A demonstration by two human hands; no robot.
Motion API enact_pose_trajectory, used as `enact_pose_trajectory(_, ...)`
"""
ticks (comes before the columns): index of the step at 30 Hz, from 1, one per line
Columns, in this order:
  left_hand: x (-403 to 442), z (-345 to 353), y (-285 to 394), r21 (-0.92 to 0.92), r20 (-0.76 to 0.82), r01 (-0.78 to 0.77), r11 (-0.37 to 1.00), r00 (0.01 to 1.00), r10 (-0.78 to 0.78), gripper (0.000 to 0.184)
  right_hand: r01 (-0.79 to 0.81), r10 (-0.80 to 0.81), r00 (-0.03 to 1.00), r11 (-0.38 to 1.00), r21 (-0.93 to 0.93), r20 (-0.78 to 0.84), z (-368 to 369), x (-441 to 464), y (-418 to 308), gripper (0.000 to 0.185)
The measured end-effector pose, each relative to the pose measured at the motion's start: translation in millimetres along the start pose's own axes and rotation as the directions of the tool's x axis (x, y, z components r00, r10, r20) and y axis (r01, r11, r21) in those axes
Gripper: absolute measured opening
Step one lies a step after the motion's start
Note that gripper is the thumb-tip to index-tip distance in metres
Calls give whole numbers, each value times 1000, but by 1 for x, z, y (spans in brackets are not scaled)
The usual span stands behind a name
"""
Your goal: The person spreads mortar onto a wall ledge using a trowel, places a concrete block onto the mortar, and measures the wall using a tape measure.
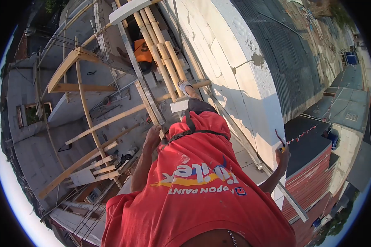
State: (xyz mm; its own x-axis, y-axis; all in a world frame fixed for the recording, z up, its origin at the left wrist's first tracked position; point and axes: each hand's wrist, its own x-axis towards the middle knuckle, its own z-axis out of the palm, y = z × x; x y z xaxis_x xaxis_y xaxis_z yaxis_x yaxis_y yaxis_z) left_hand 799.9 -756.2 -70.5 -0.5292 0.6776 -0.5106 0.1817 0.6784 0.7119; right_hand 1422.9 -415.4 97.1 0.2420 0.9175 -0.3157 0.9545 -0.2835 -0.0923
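Observation:
My left hand (153, 135) is closed at the lower end of a wooden plank (146, 101), beside the red shirt on my body. On the other side, my right hand (282, 154) is wrapped around a small hand tool (280, 140) with a yellow part at the grip and a thin, reddish-brown end. Its exact kind is too small to make out. That hand is by the white block wall (251, 103), near its outer edge. One sandalled foot (185, 87) rests by the bamboo poles (158, 53), and a small white block (179, 107) lies just below it.
A person in an orange shirt (142, 51) is below the bamboo. Timber frames (68, 70) and bamboo props (107, 123) stand over a lower floor at left. Corrugated roofs (280, 53) lie beyond the wall, with a drop there. A metal bar (290, 201) runs beside me.

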Motion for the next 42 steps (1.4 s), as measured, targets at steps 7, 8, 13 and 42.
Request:
enact_pose_trajectory(7,1,-7,16,-358,-57,290,887,942,-331,53,105,-94,994,973,208,-60,-86,-8,-118,56)
enact_pose_trajectory(8,-3,-3,10,-347,-47,295,890,943,-331,52,123,-87,988,944,306,-128,-97,-14,-148,55)
enact_pose_trajectory(13,-37,30,-23,-269,-108,279,922,942,-317,41,398,-276,917,683,612,-288,-91,-20,-281,50)
enact_pose_trajectory(42,195,-217,36,-102,-128,293,951,944,-304,39,740,-530,649,607,290,-546,-28,56,-582,58)
